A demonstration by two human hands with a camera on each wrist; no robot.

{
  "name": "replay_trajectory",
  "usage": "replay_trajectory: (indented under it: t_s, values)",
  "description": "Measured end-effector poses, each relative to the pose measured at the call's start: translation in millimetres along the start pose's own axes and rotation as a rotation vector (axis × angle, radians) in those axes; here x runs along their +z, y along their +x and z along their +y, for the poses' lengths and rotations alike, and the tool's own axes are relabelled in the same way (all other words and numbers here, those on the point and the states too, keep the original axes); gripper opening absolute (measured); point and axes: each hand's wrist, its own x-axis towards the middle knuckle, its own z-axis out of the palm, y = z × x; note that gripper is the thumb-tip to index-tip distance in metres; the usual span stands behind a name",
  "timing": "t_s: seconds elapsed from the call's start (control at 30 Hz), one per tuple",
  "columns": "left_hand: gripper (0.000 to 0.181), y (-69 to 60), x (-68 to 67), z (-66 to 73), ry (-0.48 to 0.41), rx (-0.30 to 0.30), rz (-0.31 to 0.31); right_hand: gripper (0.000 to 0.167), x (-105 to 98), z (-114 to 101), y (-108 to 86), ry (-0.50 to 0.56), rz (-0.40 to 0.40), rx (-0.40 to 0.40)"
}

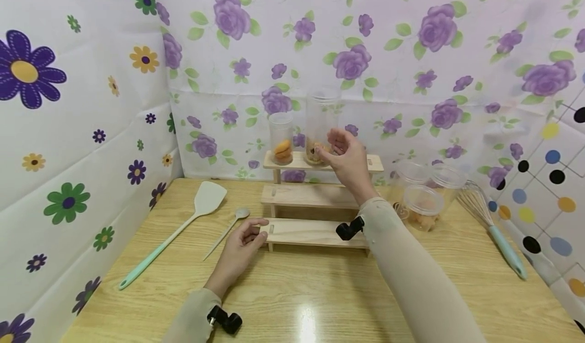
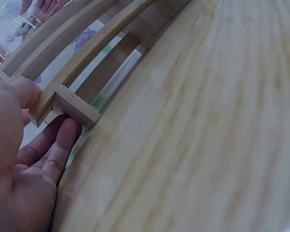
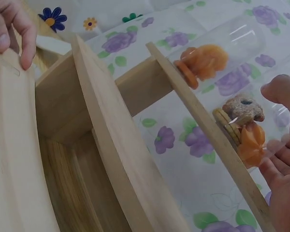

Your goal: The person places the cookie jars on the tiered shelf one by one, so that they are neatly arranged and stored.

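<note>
A three-tier wooden stand (image 1: 315, 196) rises in steps at the middle of the table. My left hand (image 1: 239, 244) pinches the left end of its lowest tier, thumb above and fingers below in the left wrist view. On the top tier stand two clear lidded jars: a shorter jar (image 1: 281, 135) with orange cookies, and a tall jar (image 1: 320, 114) with several mixed cookies (image 3: 244, 125) at its bottom. My right hand (image 1: 349, 160) is at the tall jar's right side, thumb and fingers spread. Whether the fingertips touch the clear wall is hard to tell.
Several clear jars (image 1: 424, 201) cluster right of the stand, the front one holding cookies. A whisk (image 1: 495, 236) with a blue handle lies farther right. To the left lie a turner (image 1: 183, 226) and a thin long-handled spoon (image 1: 228, 229). Patterned cloth (image 1: 411, 69) hangs behind.
</note>
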Motion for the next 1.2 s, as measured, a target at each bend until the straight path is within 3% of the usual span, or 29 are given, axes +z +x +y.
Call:
replay_trajectory:
  t_s: [0.37, 0.73, 0.93, 1.2]
  values:
    - [0.030, 0.8, 3.0, 0.4, -0.006, -0.008, -0.001, 0.068, -3, 2, -0.2, 0.005, -0.008, 0.005]
    - [0.030, 0.2, 2.1, -0.3, -0.001, -0.014, 0.007, 0.082, -6, -3, 0.7, -0.010, 0.007, -0.008]
    - [0.031, 0.8, 0.9, 0.5, 0.005, -0.019, 0.011, 0.083, -10, -7, -2.9, -0.004, 0.053, -0.046]
    - [0.030, 0.9, 0.4, 0.9, 0.010, -0.026, 0.012, 0.083, -20, -23, -17.0, 0.033, 0.105, -0.180]
